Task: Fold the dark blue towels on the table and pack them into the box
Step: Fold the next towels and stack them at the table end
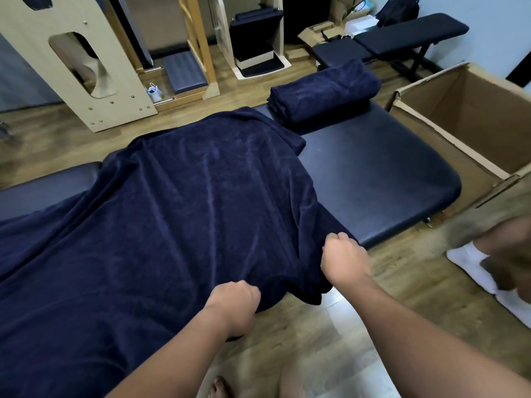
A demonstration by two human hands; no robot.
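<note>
On the table (373, 168), each hand (234, 304) (343, 261) grips the spread towel's (186, 211) near edge.

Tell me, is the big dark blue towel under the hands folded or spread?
Spread. The big dark blue towel drapes across the padded table; left hand and right hand grip its near edge.

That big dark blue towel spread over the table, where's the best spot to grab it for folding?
Probably along its near edge, from the person's side of the table. The spread towel hangs over that edge, so the hem is free to pinch. The left hand and right hand already grip it there, set apart, by the near right corner.
</note>
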